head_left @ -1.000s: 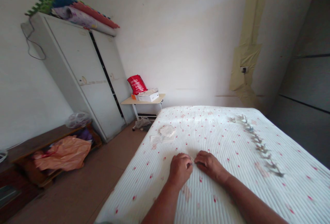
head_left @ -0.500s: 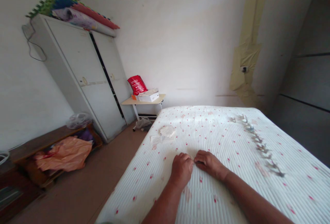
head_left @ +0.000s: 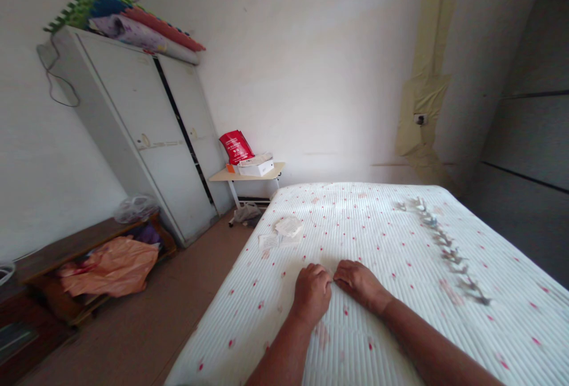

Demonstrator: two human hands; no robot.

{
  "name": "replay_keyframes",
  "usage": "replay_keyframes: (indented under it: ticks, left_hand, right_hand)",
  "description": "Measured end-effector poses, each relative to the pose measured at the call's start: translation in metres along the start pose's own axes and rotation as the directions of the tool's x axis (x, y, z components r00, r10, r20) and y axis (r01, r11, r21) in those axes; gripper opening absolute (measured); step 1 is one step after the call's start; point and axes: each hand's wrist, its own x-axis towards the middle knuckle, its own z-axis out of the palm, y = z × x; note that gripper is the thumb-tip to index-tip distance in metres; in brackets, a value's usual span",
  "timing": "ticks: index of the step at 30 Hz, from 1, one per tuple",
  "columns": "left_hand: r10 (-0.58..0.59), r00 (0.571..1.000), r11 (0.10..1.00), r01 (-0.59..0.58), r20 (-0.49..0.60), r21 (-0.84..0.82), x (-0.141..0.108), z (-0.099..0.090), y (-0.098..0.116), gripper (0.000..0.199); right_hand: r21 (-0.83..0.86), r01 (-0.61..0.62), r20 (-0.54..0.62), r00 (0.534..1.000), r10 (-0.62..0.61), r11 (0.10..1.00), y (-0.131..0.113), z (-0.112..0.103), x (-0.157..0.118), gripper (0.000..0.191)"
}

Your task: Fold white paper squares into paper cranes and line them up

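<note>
Close together over the bed, my left hand [head_left: 312, 291] and my right hand [head_left: 361, 282] nearly meet at the fingertips. Both have curled, pinched fingers, and whatever lies between them is too small and hidden to make out. Beyond my left hand, pale printed paper pieces [head_left: 288, 226] lie on the white quilted cover [head_left: 373, 338] with its red dots. A row of small folded-looking pieces [head_left: 451, 254] runs along the cover to the right of my right hand.
A grey cabinet [head_left: 146, 119] with rolled mats on top stands at the left. Behind the bed's far left corner is a small table [head_left: 222, 175] bearing a red bag [head_left: 236, 147] and a white box. A low wooden shelf [head_left: 84, 238] holds orange plastic.
Both hands stay at nearly the same spot, with only a slight shift of the fingers and wrists. The paper pieces and the row have not moved.
</note>
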Motion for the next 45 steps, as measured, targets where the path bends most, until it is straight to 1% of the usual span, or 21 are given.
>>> replay_keyframes:
  ticks: [4, 7, 12, 16, 20, 23, 30, 38, 42, 45]
  left_hand:
    - [-0.041, 0.999, 0.997, 0.043, 0.029, -0.066, 0.001, -0.005, 0.002, 0.014]
    - [-0.085, 0.995, 0.991, 0.09, 0.049, -0.098, 0.004, -0.005, 0.002, 0.014]
    - [-0.152, 0.988, 0.984, 0.151, 0.003, -0.092, 0.007, 0.001, 0.001, 0.015]
    - [-0.177, 0.984, 0.981, 0.176, -0.007, -0.088, 0.007, 0.005, 0.001, 0.015]
    - [-0.199, 0.98, 0.978, 0.199, -0.002, -0.06, 0.008, 0.006, 0.002, 0.014]
    - [-0.234, 0.972, 0.972, 0.234, 0.002, -0.017, 0.009, 0.005, 0.005, 0.013]
    - [-0.312, 0.95, 0.95, 0.311, 0.023, 0.033, 0.01, 0.005, 0.01, 0.008]
    - [-0.315, 0.949, 0.949, 0.314, 0.013, 0.035, 0.009, 0.005, 0.01, 0.009]
    - [-0.323, 0.946, 0.946, 0.321, 0.032, 0.046, 0.01, 0.002, 0.012, 0.01]
    - [-0.341, 0.939, 0.94, 0.339, 0.045, 0.044, 0.011, 0.001, 0.013, 0.006]
  right_hand:
    - [0.061, -0.066, 0.022, 0.998, 0.065, 0.996, 0.001, 0.0, 0.001, 0.023]
    - [0.121, -0.11, 0.03, 0.994, 0.107, 0.987, 0.002, 0.001, 0.003, 0.023]
    - [0.14, -0.211, 0.052, 0.977, 0.206, 0.967, -0.004, -0.002, 0.007, 0.024]
    - [0.134, -0.323, 0.121, 0.944, 0.308, 0.937, -0.007, -0.005, 0.014, 0.023]
    - [0.113, -0.445, 0.191, 0.887, 0.42, 0.888, -0.008, -0.009, 0.021, 0.022]
    - [0.096, -0.505, 0.216, 0.852, 0.477, 0.858, -0.01, -0.012, 0.026, 0.02]
    - [0.059, -0.543, 0.209, 0.827, 0.522, 0.838, -0.014, -0.014, 0.031, 0.016]
    - [-0.002, -0.557, 0.191, 0.815, 0.547, 0.83, -0.018, -0.014, 0.03, 0.015]
    - [-0.036, -0.57, 0.19, 0.803, 0.565, 0.821, -0.021, -0.014, 0.03, 0.017]
    - [-0.055, -0.578, 0.189, 0.795, 0.577, 0.814, -0.023, -0.014, 0.03, 0.018]
